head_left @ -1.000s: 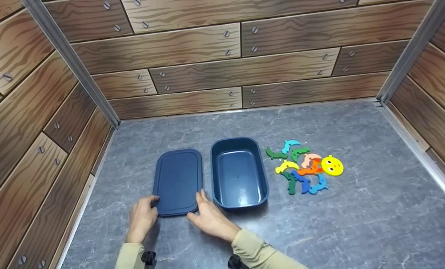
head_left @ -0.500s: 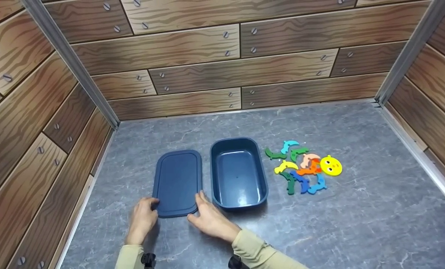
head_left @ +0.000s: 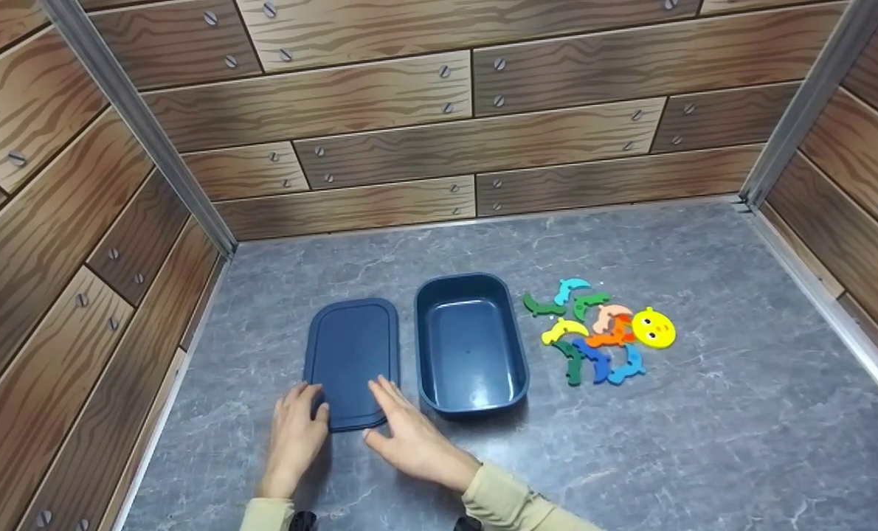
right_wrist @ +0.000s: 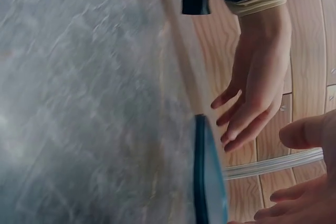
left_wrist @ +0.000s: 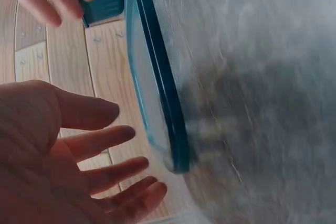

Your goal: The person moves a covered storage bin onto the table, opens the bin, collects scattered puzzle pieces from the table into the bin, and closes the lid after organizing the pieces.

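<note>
A dark blue rectangular lid [head_left: 353, 343] with rounded corners lies flat on the grey table in the head view. My left hand [head_left: 296, 435] is over its near left corner, and in the left wrist view the loosely spread fingers stand apart from the lid's edge [left_wrist: 163, 77]. Over the near right corner is my right hand [head_left: 418, 442], fingers extended and thumb held away from them. Neither hand grips anything. Just right of the lid stands a matching blue box [head_left: 471, 354], open at the top, with nothing inside.
Several colourful curved puzzle pieces [head_left: 573, 361] lie loosely grouped to the right of the box. Beside them is a round yellow piece [head_left: 654, 328] with a face. Wood-patterned walls [head_left: 380, 155] enclose the grey table [head_left: 704, 442] at the back and sides.
Both hands have let go of the lid's side edges and moved inward above its near corners. The lid, box and puzzle pieces stay where they were.
</note>
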`<state>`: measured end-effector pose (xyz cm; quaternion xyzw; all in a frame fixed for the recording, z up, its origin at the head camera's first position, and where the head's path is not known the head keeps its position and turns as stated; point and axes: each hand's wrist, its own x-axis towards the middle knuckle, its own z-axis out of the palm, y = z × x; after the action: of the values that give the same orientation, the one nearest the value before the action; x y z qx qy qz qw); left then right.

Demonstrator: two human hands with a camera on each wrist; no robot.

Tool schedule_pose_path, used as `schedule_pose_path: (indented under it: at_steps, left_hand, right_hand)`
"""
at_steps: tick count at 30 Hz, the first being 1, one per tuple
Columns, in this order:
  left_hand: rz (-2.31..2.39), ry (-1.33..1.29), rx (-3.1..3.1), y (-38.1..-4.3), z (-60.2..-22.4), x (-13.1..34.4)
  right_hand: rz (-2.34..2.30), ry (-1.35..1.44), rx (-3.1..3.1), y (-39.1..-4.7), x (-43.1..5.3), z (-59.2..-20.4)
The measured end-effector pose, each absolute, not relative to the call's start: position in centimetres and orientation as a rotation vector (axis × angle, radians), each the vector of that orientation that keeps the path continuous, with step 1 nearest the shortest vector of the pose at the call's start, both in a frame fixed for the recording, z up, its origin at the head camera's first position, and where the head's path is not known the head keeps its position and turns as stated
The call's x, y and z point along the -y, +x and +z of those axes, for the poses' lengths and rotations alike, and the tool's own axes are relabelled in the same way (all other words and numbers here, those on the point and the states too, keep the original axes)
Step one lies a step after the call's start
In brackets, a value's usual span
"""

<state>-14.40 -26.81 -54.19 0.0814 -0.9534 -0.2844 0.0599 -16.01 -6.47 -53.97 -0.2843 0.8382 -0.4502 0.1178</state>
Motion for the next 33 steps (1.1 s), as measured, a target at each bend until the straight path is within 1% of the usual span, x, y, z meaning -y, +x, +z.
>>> schedule_pose_path:
  at_steps: [11, 20, 26, 33]
  left_hand:
    - [-0.714, 0.104, 2.73, -14.6, -53.6, 23.5]
    - [-0.624, 0.023, 2.655, -15.0, -53.7, 20.1]
    - [-0.593, 0.0, 2.683, -15.7, -53.6, 17.9]
    - [-0.589, 0.014, 2.715, -16.7, -53.7, 16.0]
  right_hand:
    - [-1.476, -0.989, -2.428, -15.5, 4.8, -52.6]
    - [-1.445, -1.122, -2.609, -15.6, 2.7, -52.2]
    - [-1.339, -1.14, -2.763, -15.9, 1.3, -52.0]
    - [-1.315, -1.091, -2.876, -16.7, -0.8, -52.2]
